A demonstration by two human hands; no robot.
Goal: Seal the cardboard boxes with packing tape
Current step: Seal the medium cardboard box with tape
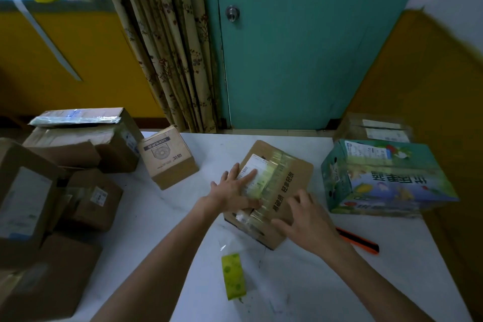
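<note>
- Fingers (248, 176) of the left hand (232, 191) lie straight and spread, pressed flat on the white paper label (257, 165) on top of the cardboard box (292, 178); they clasp nothing.
- Right hand (308, 219) rests on the box's near edge, fingers (294, 201) splayed and only slightly bent, gripping nothing.
- The brown box sits at the middle of the white, faintly veined bench (170, 204), turned at an angle. A glossy, wrinkled, yellow-tinted tape strip (281, 162) runs along its top and over the near side. Black print beside it reads "易破损 轻拿轻放".
- A yellow-green tape roll (233, 276) lies on the bench near the person, apart from the box, with a clear loose tail.
- An orange-and-black cutter (358, 240) lies just right of the right wrist.
- A small brown carton (168, 157) shows a fan drawing and "USB".
- A green printed carton (386, 178) carries large blue characters, upside down.
- Plain brown boxes (78, 149) are stacked at the left.
</note>
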